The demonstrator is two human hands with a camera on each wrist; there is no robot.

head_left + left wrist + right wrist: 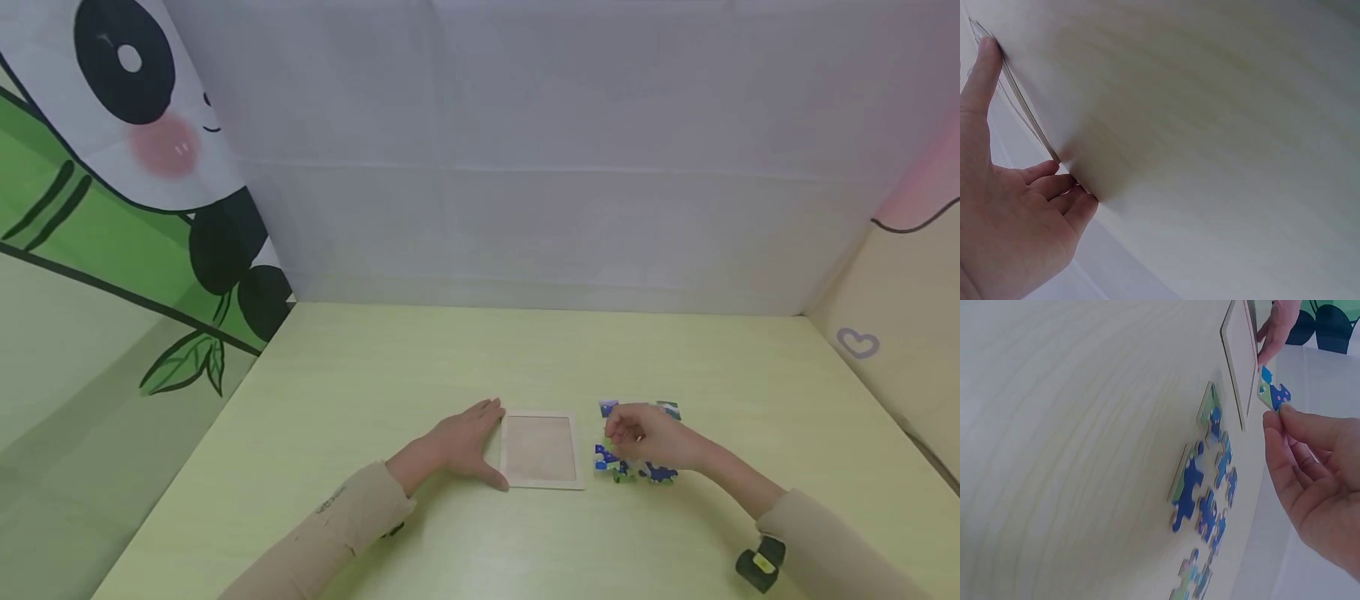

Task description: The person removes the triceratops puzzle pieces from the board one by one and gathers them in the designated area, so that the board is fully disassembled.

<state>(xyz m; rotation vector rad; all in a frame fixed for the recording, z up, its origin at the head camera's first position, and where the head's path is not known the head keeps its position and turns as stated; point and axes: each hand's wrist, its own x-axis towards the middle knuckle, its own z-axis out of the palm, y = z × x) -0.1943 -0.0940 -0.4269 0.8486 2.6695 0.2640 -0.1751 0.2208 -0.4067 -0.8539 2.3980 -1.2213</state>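
On the table lies a shallow puzzle tray with a pale raised rim and a bare inside. My left hand rests at its left side, thumb and fingers spread along the edge; in the left wrist view, the thumb and fingertips are beside that thin edge. Over the loose pieces to the tray's right is my right hand. Between thumb and forefinger it pinches a jigsaw puzzle piece, blue and green with small dots, raised off the table. That piece is hard to make out in the head view.
Several loose jigsaw pieces in blue and green lie on the light wooden table, right of the tray. A pale cloth wall stands along the back, and a panda-printed panel is on the left.
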